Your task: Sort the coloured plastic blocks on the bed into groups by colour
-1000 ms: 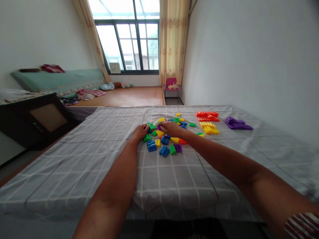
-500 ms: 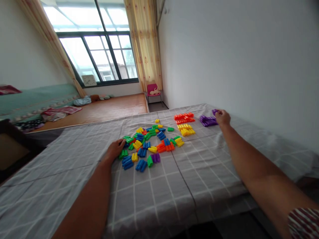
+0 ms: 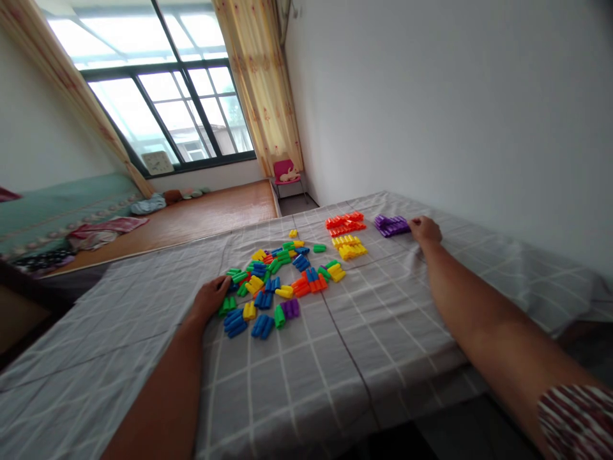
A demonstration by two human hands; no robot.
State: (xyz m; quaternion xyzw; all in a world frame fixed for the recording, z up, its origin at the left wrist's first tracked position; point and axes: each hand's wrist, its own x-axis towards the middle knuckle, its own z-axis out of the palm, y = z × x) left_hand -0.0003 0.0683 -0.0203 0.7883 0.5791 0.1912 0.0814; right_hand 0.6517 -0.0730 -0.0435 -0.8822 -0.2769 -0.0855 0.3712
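Observation:
My right hand point(image 3: 426, 230) is at the right end of a row of purple plastic blocks point(image 3: 390, 225). Its fingers are pinched on a purple block at that end, which they mostly cover. At the left edge of a loose heap of coloured blocks point(image 3: 275, 265) rests my left hand point(image 3: 213, 297), its fingers curled against green and blue pieces. Whatever those fingers grip is hidden. Orange blocks point(image 3: 345, 223) and yellow blocks point(image 3: 349, 247) lie in separate groups left of the purple ones. Purple blocks point(image 3: 290, 309) also lie at the near side of the heap.
A grey checked cloth point(image 3: 297, 377) covers the surface under the blocks. The white wall point(image 3: 431, 108) rises along the right. Beyond the far edge are a pink chair point(image 3: 282, 171), a wooden platform point(image 3: 215, 214) and a window point(image 3: 186, 115).
My right hand has lowered the purple block from above the purple row to its right end. My left hand stays by the heap. The whole view has shifted and tilted slightly.

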